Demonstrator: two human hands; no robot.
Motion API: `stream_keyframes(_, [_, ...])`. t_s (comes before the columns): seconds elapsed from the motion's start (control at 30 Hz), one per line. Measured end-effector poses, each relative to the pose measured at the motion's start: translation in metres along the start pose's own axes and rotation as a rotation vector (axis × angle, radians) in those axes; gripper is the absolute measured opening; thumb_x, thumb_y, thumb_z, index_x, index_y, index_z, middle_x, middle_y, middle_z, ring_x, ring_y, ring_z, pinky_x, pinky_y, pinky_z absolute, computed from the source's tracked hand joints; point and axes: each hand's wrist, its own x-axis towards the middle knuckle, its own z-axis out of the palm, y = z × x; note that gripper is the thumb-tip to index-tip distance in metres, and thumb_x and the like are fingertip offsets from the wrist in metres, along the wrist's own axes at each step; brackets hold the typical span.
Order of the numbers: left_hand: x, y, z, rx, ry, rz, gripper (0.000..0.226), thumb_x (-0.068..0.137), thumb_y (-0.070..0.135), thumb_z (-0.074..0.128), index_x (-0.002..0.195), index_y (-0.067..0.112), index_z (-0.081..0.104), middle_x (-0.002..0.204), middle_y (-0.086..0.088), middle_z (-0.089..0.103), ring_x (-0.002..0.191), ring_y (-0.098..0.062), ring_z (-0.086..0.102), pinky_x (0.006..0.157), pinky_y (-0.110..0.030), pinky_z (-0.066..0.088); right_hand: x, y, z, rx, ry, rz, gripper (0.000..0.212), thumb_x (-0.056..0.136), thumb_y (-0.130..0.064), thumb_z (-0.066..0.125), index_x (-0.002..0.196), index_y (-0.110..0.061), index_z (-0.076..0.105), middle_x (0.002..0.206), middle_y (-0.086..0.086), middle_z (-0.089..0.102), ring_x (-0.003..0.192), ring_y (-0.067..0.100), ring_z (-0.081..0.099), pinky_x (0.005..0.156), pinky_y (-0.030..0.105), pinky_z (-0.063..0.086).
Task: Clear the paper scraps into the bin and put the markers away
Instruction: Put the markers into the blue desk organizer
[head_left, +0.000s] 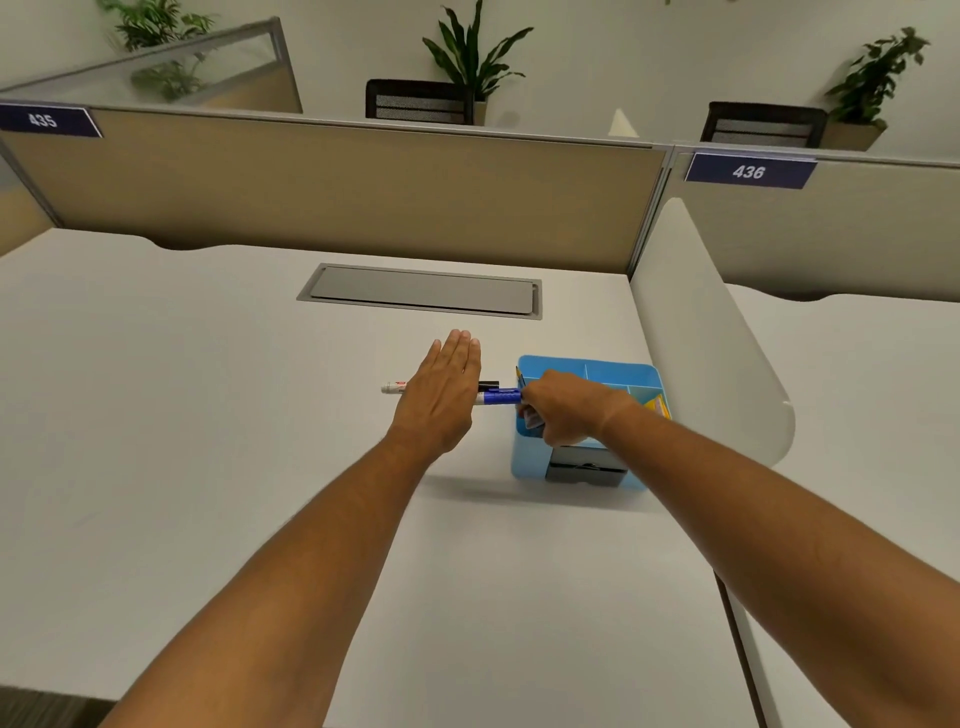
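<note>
Two markers lie across the white desk (208, 415) under my left hand (441, 389), which rests flat with fingers straight and together. One marker has a white barrel (393, 387) and a black cap; the other has a blue cap (501, 398). My right hand (566, 410) pinches the end of the blue-capped marker, right beside the blue desk organizer (524, 457). The organizer has several compartments holding yellow and orange items. No paper scraps or bin are visible.
A grey cable hatch (421, 291) is set into the desk behind the hands. A white rounded divider (706, 332) stands right of the organizer. Beige partition panels (337, 192) close the back. Chairs and potted plants stand beyond.
</note>
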Motion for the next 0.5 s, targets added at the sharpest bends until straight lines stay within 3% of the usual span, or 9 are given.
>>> stream_keyframes(0.17, [0.004, 0.001, -0.003, -0.003, -0.001, 0.003, 0.074, 0.095, 0.016, 0.049, 0.150, 0.004, 0.001, 0.159, -0.017, 0.001, 0.147, -0.031, -0.001, 0.115, -0.037, -0.005, -0.005, 0.006, 0.000, 0.002, 0.042, -0.039, 0.035, 0.084, -0.012, 0.069, 0.118, -0.008, 0.062, 0.112, 0.010, 0.055, 0.097, 0.022, 0.057, 0.077, 0.028, 0.046])
stream_keyframes(0.27, [0.006, 0.002, -0.004, -0.011, -0.002, 0.002, 0.074, 0.095, 0.017, 0.049, 0.151, 0.005, 0.002, 0.159, -0.017, 0.002, 0.147, -0.031, -0.001, 0.115, -0.037, -0.004, -0.009, 0.011, -0.006, -0.011, 0.082, -0.040, 0.032, 0.089, -0.017, 0.064, 0.120, -0.010, 0.062, 0.113, 0.010, 0.062, 0.102, 0.024, 0.059, 0.078, 0.028, 0.044])
stream_keyframes(0.5, [0.010, 0.006, -0.004, -0.010, -0.005, 0.004, 0.074, 0.095, 0.019, 0.049, 0.151, 0.005, 0.002, 0.159, -0.016, 0.002, 0.147, -0.031, -0.001, 0.115, -0.037, -0.004, -0.012, 0.008, -0.015, -0.113, 0.119, -0.022, 0.032, 0.090, -0.023, 0.063, 0.120, -0.013, 0.060, 0.109, 0.011, 0.068, 0.090, 0.023, 0.064, 0.078, 0.033, 0.056])
